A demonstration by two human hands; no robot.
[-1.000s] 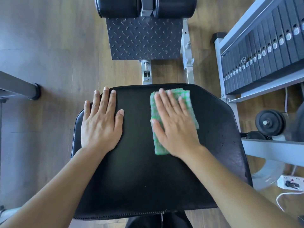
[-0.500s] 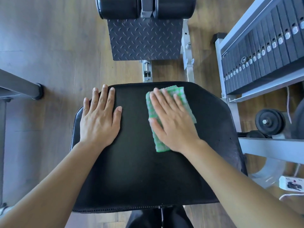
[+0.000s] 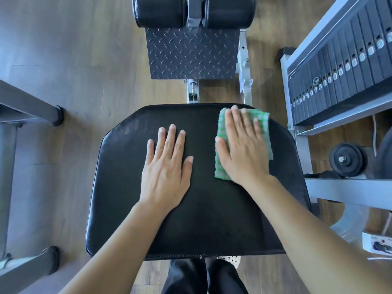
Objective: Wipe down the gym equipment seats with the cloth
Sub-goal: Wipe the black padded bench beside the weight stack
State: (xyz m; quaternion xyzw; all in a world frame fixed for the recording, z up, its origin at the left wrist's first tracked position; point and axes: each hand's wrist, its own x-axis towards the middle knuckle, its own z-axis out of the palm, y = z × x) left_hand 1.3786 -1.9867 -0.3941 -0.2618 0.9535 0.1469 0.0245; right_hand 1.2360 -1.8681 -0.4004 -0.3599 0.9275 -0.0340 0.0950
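Note:
A black padded seat fills the middle of the view. On its far right part lies a folded green and white checked cloth. My right hand presses flat on the cloth with straight fingers, covering most of it. My left hand rests flat on the bare seat near its middle, fingers spread and straight, holding nothing.
Beyond the seat are a black tread-plate footrest and two black roller pads. A weight stack in a grey frame stands close on the right, with a dumbbell below it. Grey machine legs stand at the left on wooden floor.
My right hand has slid the cloth to the right, toward the seat's far right corner. My left hand has moved from the seat's left edge toward its middle.

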